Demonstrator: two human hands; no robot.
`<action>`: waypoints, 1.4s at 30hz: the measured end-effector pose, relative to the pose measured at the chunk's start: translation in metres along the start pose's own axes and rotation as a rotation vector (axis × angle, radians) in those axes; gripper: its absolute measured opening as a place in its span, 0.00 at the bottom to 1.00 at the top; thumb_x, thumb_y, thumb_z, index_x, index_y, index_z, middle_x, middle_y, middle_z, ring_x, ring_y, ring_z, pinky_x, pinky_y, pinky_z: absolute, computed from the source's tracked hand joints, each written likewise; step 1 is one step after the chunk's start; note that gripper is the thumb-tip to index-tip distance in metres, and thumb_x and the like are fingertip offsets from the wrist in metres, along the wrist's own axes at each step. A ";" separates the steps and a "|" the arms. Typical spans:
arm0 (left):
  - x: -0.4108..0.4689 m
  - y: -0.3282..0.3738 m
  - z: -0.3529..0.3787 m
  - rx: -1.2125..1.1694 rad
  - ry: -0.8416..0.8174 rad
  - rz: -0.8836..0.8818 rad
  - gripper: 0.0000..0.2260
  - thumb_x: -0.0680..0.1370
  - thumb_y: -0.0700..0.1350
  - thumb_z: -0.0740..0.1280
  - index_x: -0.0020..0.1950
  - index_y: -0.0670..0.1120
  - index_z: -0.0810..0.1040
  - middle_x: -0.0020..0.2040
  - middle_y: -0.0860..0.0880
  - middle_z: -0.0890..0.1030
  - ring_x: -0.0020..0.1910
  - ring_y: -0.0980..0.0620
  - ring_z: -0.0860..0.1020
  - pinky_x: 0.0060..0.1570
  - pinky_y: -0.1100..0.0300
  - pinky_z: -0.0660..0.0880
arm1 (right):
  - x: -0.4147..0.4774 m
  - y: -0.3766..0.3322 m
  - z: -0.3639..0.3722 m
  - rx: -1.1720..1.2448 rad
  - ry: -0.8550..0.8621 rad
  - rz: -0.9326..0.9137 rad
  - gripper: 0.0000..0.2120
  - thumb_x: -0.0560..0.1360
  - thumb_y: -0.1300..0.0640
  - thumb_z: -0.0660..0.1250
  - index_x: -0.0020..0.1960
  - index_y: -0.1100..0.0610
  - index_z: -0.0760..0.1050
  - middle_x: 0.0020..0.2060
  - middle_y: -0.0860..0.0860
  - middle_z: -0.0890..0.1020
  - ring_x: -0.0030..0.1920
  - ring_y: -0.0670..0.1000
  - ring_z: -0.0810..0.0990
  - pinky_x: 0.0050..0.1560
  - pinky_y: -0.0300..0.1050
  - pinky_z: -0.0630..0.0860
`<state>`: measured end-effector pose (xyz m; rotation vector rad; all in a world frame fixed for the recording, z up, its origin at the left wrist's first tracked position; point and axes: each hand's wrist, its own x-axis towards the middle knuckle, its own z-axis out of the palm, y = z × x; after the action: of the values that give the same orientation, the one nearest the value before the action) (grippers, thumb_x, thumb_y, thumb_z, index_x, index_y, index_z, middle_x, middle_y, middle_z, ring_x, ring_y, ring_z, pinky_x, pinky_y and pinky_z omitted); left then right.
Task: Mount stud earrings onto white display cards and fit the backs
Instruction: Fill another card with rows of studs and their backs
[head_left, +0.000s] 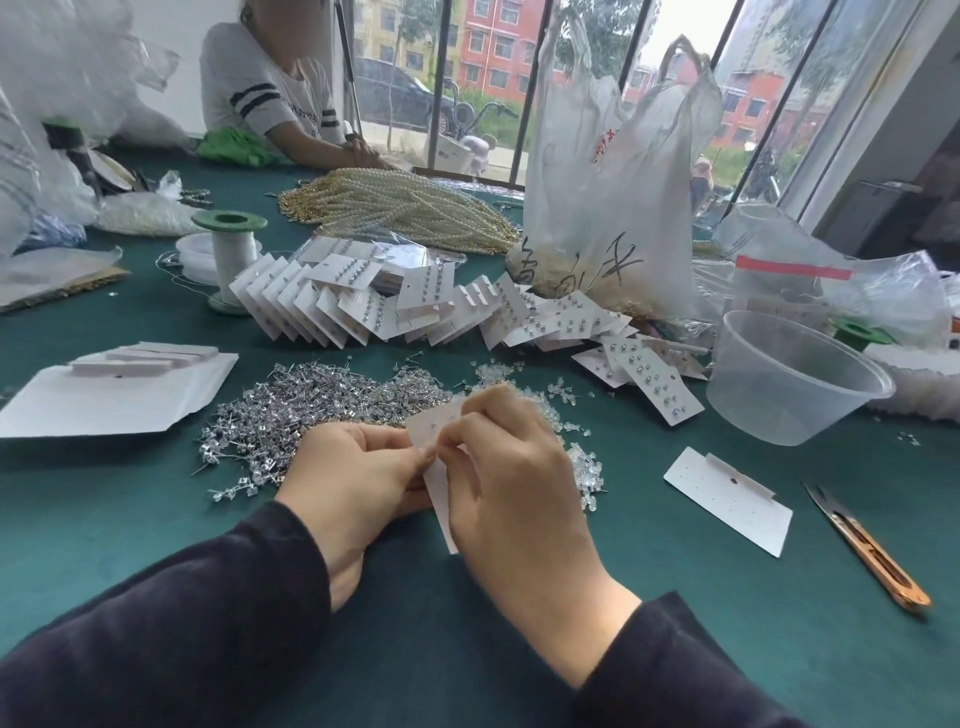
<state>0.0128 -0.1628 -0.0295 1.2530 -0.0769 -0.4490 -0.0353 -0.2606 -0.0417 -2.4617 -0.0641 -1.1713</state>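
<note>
— Where's the card (423, 423)?
— Held up off the desk (156, 519), close to me. My left grip (358, 478) pinches its left edge. My right grip (514, 467) pinches its upper part with the fingers curled, and I can't tell if a stud is in that pinch
— How will it handle?
— It looks thin and light, so I'd guess it creases if squeezed; I'd hold it by the edges. The studs (291, 410), heaped just beyond my left hand, look tiny, hard and likely slippery, so I'd take one by the post
</note>
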 end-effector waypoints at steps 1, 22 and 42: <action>0.000 0.000 0.000 0.008 -0.003 0.000 0.19 0.72 0.30 0.66 0.21 0.41 0.76 0.24 0.45 0.79 0.22 0.53 0.78 0.22 0.66 0.74 | 0.000 0.000 0.000 -0.002 0.002 -0.001 0.03 0.67 0.67 0.69 0.35 0.63 0.77 0.38 0.55 0.78 0.39 0.55 0.76 0.42 0.38 0.68; 0.000 0.002 0.002 0.013 -0.003 -0.029 0.12 0.73 0.30 0.65 0.30 0.39 0.74 0.22 0.47 0.78 0.20 0.54 0.77 0.21 0.64 0.75 | -0.001 0.005 -0.001 0.081 0.012 0.064 0.02 0.67 0.64 0.69 0.36 0.62 0.79 0.37 0.53 0.77 0.36 0.52 0.77 0.39 0.40 0.72; 0.008 -0.010 0.002 0.182 0.139 0.056 0.10 0.71 0.32 0.68 0.31 0.41 0.75 0.32 0.41 0.77 0.31 0.47 0.77 0.33 0.57 0.79 | -0.001 -0.004 -0.006 -0.097 -0.121 -0.015 0.07 0.70 0.63 0.65 0.34 0.64 0.76 0.36 0.56 0.76 0.36 0.55 0.76 0.35 0.48 0.75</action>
<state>0.0170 -0.1695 -0.0396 1.4546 -0.0353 -0.3107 -0.0414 -0.2592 -0.0375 -2.6204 -0.0619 -1.0531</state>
